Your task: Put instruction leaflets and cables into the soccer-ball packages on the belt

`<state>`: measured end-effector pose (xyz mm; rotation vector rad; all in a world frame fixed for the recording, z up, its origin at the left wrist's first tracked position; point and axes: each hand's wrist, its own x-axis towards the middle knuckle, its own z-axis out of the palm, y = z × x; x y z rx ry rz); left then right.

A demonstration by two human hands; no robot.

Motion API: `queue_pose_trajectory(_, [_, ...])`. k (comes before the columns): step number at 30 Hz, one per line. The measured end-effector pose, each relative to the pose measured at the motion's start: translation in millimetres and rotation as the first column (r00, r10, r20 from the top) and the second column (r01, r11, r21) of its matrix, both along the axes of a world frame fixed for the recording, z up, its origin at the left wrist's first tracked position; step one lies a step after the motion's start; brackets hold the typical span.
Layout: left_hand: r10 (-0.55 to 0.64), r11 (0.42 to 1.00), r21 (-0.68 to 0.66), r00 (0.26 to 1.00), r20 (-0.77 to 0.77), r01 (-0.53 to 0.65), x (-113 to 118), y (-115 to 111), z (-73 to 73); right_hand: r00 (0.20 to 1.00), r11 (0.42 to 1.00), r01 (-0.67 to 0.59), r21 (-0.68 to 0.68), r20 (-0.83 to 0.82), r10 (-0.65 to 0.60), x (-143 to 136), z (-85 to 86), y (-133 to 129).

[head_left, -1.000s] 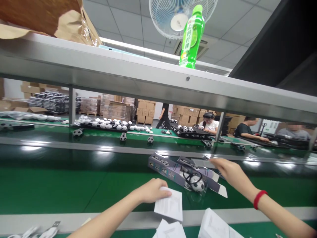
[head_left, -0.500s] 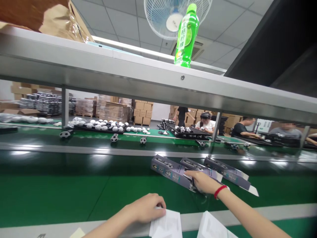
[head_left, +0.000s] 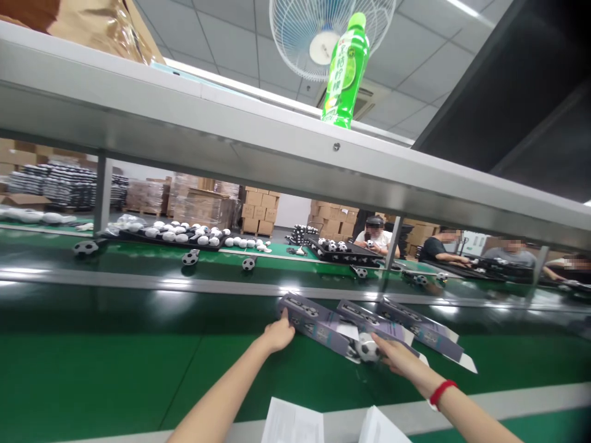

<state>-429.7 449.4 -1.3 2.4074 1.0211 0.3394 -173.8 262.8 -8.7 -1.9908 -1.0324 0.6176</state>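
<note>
My left hand (head_left: pixel 279 332) touches the far left end of a purple-grey printed box (head_left: pixel 318 326), its fingers bent against the side. At that box's open near end sits a black and white football-patterned ball (head_left: pixel 368 347). My right hand (head_left: pixel 398 357) is at the right side of the ball, fingers stretched towards it. A second box (head_left: pixel 373 320) and a third box (head_left: pixel 425 332) lie to the right with white flaps open. White folded papers (head_left: pixel 295 423) rest at the near edge, below both hands.
A grey shelf (head_left: pixel 258 132) crosses above the green belt (head_left: pixel 115 381), carrying a green bottle (head_left: pixel 346 74). Several ball items ride the farther belt. Beyond are a tray of white balls (head_left: pixel 184 234), a tray of football-patterned balls (head_left: pixel 341 251), and several people at work.
My left hand has left the papers and moved up to the box's left end. My right hand has shifted right and down, and the ball now shows at the box opening.
</note>
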Motion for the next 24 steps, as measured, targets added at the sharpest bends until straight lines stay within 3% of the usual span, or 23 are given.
queue_pose_trajectory(3, [-0.098, 0.995, -0.001, 0.995, -0.001, 0.098, 27, -25, -14.7, 0.967, 0.996, -0.089, -0.010, -0.241, 0.084, -28, 13.8, 21])
queue_pose_trajectory(6, [-0.045, 0.994, 0.099, 0.999, 0.027, 0.042, 36, -35, -19.4, 0.969, 0.981, -0.187, -0.045, -0.174, 0.176, -48, 19.0, 39])
queue_pose_trajectory(10, [0.122, 0.952, 0.277, 0.991, 0.047, -0.131, 19, -1, -2.6, 0.987, 0.985, -0.158, -0.070, -0.005, 0.158, -47, 8.2, 50])
queue_pose_trajectory(14, [0.163, 0.912, 0.385, 0.986, -0.028, -0.139, 15, 44, 10.3, 0.990, 0.985, -0.139, -0.099, -0.049, 0.134, -31, -3.2, 49])
queue_pose_trajectory(18, [0.139, 0.899, 0.430, 0.985, -0.105, -0.081, 46, 67, 3.3, 0.986, 0.985, -0.168, -0.039, -0.020, 0.167, -27, -4.8, 50])
queue_pose_trajectory(24, [0.093, 0.882, 0.471, 0.978, -0.188, 0.007, 73, 74, -8.7, 0.966, 0.984, -0.135, -0.118, 0.207, 0.157, -26, 6.5, 67])
